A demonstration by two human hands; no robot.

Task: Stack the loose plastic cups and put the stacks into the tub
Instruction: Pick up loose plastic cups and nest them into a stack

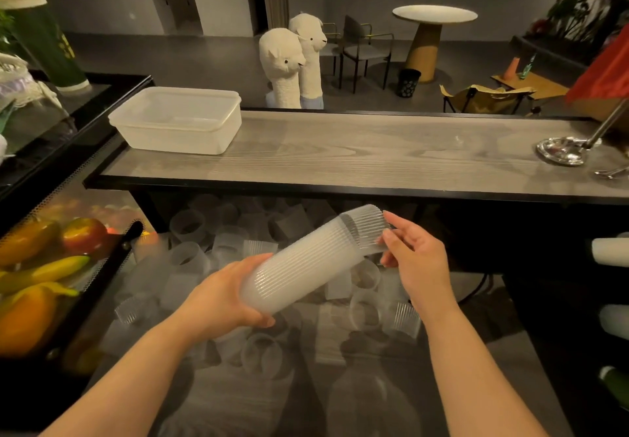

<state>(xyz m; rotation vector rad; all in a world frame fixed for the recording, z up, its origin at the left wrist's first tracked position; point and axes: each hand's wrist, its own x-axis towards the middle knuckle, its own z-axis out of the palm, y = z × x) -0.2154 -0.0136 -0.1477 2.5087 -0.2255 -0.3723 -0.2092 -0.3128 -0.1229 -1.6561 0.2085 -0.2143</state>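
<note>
Two hands: both at work on one long stack of ribbed translucent plastic cups, held tilted above the lower surface, its open end pointing up and right.
Left hand: the left hand is wrapped round the stack's lower end, thumb underneath.
Right hand: the right hand pinches the rim of the end cup at the stack's upper end, fingers on the rim, the rest loose.
Loose cups: a scatter of single translucent plastic cups lies on the grey lower table beneath the stack, most tipped on their sides, too many and too overlapped to count.
Tub: one milky-white rectangular plastic tub, open-topped, sits at the left end of the grey wood-grain counter, well apart from the hands; what it holds I cannot tell.
In the way: the counter's black front edge runs between the hands and the tub.
Left side: one black mesh tray with fruit, at least one red apple and one yellow banana among orange pieces.
Right side: one shiny metal stand base on the counter's far right.
Beyond the counter: two white alpaca figures, one round pedestal table, two dark chairs.
</note>
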